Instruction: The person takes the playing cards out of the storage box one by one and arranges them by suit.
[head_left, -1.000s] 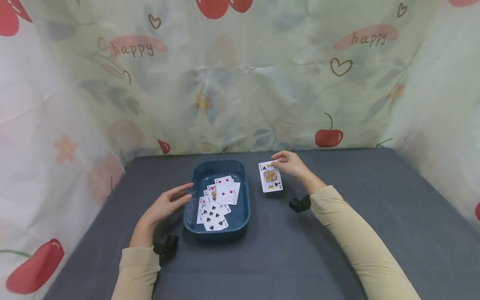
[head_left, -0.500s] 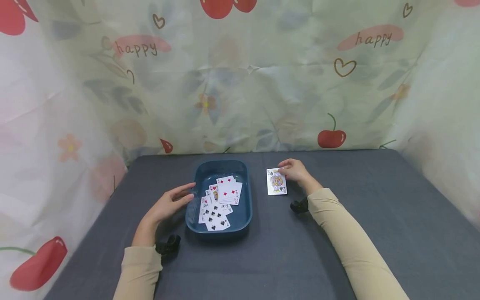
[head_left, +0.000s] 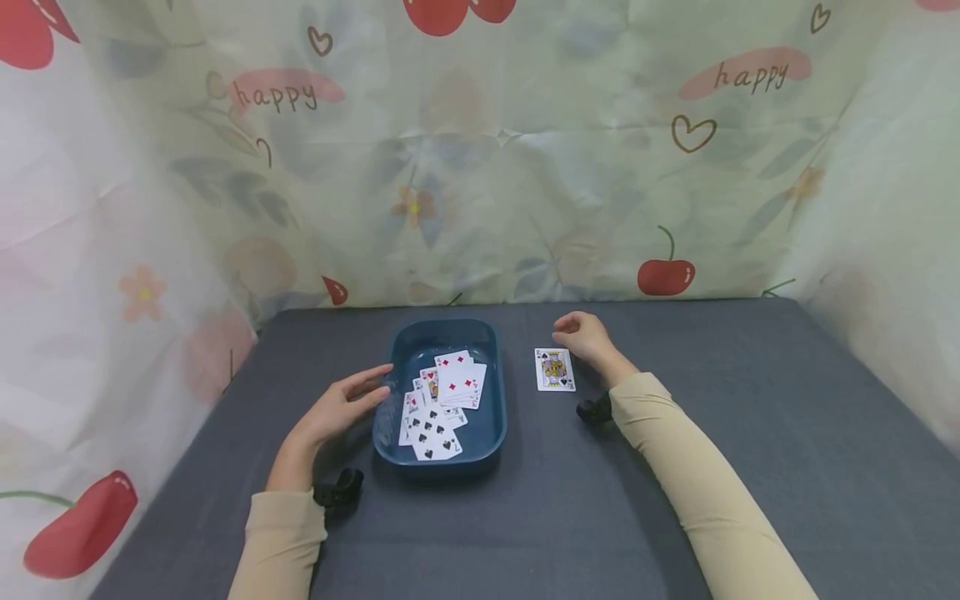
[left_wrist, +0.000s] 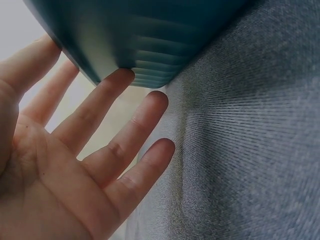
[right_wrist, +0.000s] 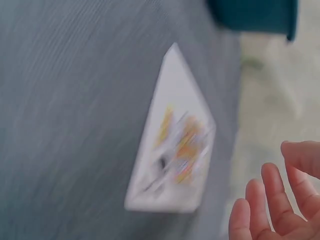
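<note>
**Now: king card on the table, hands free**

Overhead, I see the king card (head_left: 555, 369) face up on the grey table (head_left: 675, 350), right of the blue tray (head_left: 491, 333). My right hand (head_left: 583, 336) is beside it, fingers loosely curled, holding nothing. Left wrist: left hand (left_wrist: 75, 165) spread, fingertips against the tray. Right wrist: blurred, probably that card (right_wrist: 172, 145).

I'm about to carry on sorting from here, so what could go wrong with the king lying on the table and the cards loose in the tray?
1. The king card lies flat on the grey cloth with no raised edge, so the right hand, which is clear of it, may struggle to lift it.
2. The left hand touches the blue tray with straight fingers only; a nudge could slide it.
3. The loose cards overlap, so one grab may take several.
</note>
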